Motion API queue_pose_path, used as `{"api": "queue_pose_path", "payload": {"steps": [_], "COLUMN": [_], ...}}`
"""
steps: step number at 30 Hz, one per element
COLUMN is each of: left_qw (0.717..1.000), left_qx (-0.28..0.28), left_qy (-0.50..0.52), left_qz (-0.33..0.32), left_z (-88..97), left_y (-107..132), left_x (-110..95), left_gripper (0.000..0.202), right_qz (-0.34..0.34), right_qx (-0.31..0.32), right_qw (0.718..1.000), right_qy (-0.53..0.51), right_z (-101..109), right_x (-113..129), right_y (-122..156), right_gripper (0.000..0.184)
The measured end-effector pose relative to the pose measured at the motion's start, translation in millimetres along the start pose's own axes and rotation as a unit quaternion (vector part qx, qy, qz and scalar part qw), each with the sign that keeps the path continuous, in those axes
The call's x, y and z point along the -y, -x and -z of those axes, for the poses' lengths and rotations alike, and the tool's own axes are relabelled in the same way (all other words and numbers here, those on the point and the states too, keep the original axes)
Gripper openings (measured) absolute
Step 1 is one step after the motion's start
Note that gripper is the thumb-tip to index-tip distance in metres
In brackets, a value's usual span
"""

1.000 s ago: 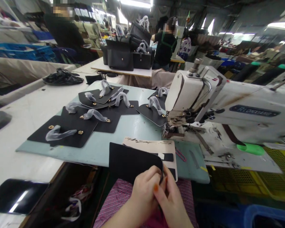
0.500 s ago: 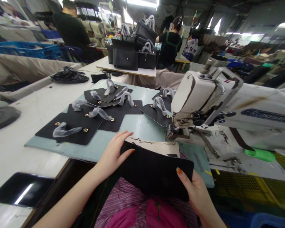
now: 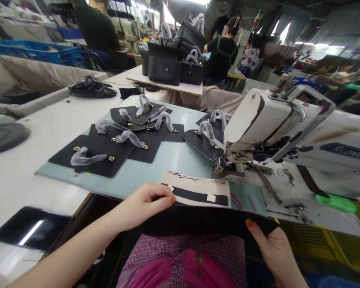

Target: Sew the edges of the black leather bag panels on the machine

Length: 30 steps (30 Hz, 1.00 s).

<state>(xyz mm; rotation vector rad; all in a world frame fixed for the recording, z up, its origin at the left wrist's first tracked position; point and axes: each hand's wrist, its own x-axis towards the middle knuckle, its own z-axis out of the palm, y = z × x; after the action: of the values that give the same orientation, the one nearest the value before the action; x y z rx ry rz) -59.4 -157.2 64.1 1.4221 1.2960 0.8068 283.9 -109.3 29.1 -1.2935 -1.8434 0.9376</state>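
Observation:
A black leather-like panel (image 3: 204, 223) is tilted over my lap, its long upper edge towards the table. My right hand (image 3: 271, 248) grips its right end, thumb on top, other fingers mostly hidden beneath. Closed in a pinch, my left hand (image 3: 151, 204) is at the panel's upper left edge; its fingertips partly hide what they hold. Just beyond lies a beige piece (image 3: 198, 180) with dark marks along its far edge. Across that piece runs a black strip (image 3: 195, 195) bearing two small white tabs, the left one beside my left fingers.
A sewing machine (image 3: 276, 124) stands at right, a green cylinder (image 3: 337, 203) near it. Several black flaps with wrapped handles (image 3: 90, 158) lie across the pale green board (image 3: 171, 164). A dark phone-like slab (image 3: 31, 228) rests at left. Finished bags (image 3: 165, 64) and co-workers are behind.
The black panel has tilted flatter and shifted right with my right hand, uncovering the black strip and white tabs. My left fingers have curled in from lying spread. The view has shifted slightly.

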Motion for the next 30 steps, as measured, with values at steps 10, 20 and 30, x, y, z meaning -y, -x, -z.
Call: {"api": "queue_pose_path", "payload": {"steps": [10, 20, 30], "left_qw": [0.996, 0.996, 0.901], "left_qx": [-0.014, -0.077, -0.111], "left_qy": [0.067, 0.021, -0.321], "left_qz": [0.056, -0.026, -0.271], "left_z": [-17.7, -23.1, -35.5], "left_y": [6.5, 26.0, 44.2], "left_x": [-9.3, -11.5, -18.0], "left_gripper": [0.032, 0.027, 0.005], "right_qz": [0.080, -0.019, 0.052], "right_qx": [0.079, -0.004, 0.000], "right_qw": [0.992, 0.998, 0.998], "right_qy": [-0.050, -0.067, -0.025], "right_z": [10.1, 14.3, 26.6], "right_x": [21.6, -18.0, 29.7], "right_y": [9.1, 35.3, 36.3], "right_gripper": [0.017, 0.023, 0.017]}}
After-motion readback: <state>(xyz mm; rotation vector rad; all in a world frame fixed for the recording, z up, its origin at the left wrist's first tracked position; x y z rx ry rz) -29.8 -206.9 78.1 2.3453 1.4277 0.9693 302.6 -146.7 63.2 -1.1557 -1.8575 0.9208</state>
